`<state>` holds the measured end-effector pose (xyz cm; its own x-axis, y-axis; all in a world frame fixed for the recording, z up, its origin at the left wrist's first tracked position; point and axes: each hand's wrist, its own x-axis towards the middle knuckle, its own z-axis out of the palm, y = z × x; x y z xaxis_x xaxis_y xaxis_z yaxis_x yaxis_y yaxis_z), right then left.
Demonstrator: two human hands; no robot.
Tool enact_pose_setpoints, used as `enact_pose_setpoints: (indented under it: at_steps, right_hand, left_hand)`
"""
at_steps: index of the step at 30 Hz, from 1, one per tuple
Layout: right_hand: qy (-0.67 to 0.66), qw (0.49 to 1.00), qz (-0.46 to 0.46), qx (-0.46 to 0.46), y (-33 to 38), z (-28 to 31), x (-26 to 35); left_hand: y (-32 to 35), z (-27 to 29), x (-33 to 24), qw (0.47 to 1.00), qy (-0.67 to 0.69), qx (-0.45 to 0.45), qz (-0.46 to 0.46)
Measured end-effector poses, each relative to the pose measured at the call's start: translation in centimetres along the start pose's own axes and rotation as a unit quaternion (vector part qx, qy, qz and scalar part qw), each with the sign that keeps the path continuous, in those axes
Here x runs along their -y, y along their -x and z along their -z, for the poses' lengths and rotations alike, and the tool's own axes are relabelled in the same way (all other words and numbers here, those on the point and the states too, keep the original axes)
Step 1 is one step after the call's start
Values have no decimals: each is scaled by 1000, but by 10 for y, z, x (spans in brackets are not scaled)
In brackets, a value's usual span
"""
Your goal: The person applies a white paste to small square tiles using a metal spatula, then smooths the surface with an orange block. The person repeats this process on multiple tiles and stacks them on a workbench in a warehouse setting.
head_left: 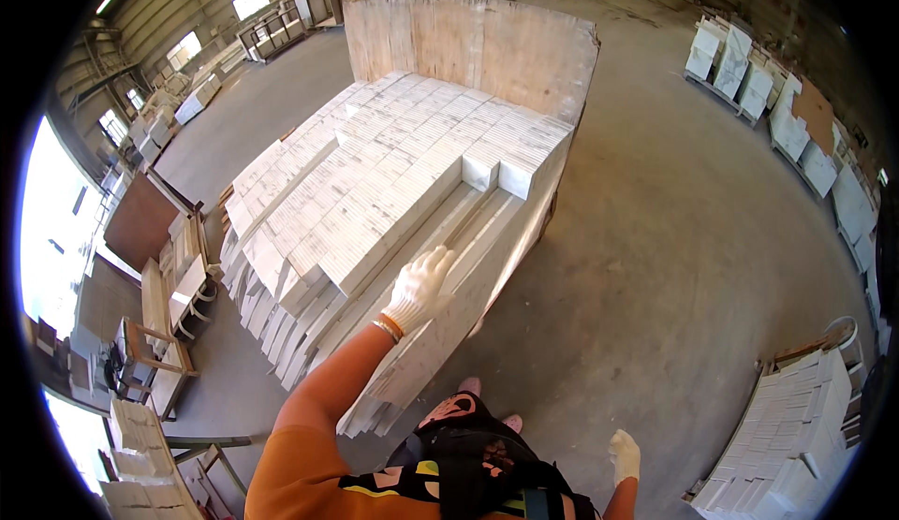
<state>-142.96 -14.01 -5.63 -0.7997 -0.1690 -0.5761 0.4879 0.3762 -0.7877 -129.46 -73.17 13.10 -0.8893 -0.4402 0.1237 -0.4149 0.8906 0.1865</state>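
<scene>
Left hand (419, 288) (gloved) lies flat on stone slabs (393, 192); right hand (625, 455) hangs, grip unclear.

White marble slabs (412, 160) with grey veining, stacked on edge in tight rows, leaning against a wooden backboard; just ahead of and beneath the gloved left hand (419, 288), touching its fingertips.

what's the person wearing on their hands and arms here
Both hands wear white knit work gloves: the left hand and the right hand. The left glove has an orange cuff band at the wrist. An orange short sleeve covers the left shoulder; both forearms are bare.
</scene>
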Motion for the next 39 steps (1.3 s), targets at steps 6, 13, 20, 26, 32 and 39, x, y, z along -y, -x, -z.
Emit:
enact_pose_setpoints:
  at_steps: [6,13,20,26,32,39]
  right_hand:
    - [213,973,65,56,-40,-44,17]
    - [437,873,99,193,-72,-78,-13]
    - [52,988,-139,36,-97,-96,22]
    - [327,933,-67,131,-143,-129,104]
    - [171,975,-111,88,-167,-159,202]
    - [176,974,-105,93,-172,-172,223]
  left_hand:
    - [-150,-22,56,995,-102,14,4]
    - [-346,-88,113,979,-188,49,-62]
    - [-392,-112,139,971,-115,144,-153]
    - [-400,-115,141,978,-48,103,-173]
    - [-376,-119,154,980,-69,92,-163]
    - [-377,-116,153,981,-31,21,-192]
